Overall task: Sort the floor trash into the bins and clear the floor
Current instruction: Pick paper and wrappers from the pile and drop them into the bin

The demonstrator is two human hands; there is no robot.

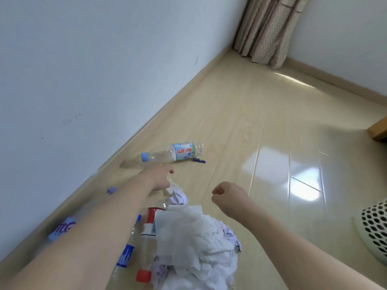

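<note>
**Pale floor, trash gathered by the wall**

Pale wood-look floor (261, 126) runs to a white wall (73, 70) on the left, with a skirting board along that edge and a curtain (270, 28) hanging in the far corner. A heap of crumpled tissues and paper (194, 243) sits near the bottom edge of the view, just beside several plastic bottles: one with a red cap (144, 275), one with a blue label (125, 257), and a purple-labelled one (62, 228) close to the skirting. Farther out, a clear bottle with a blue cap (171, 152) lies on its side near the wall, a small blue object (199, 160) touching its far side.

The left hand (160, 176) reaches toward that bottle, fingers extended, holding nothing. The right hand (227, 194) hovers over the floor with fingers curled into a loose fist, empty.

Open floor spreads wide to the right. A white perforated basket (374, 229) shows at the right edge; its contents cannot be seen. A wooden corner (380, 129) juts in above it.
</note>
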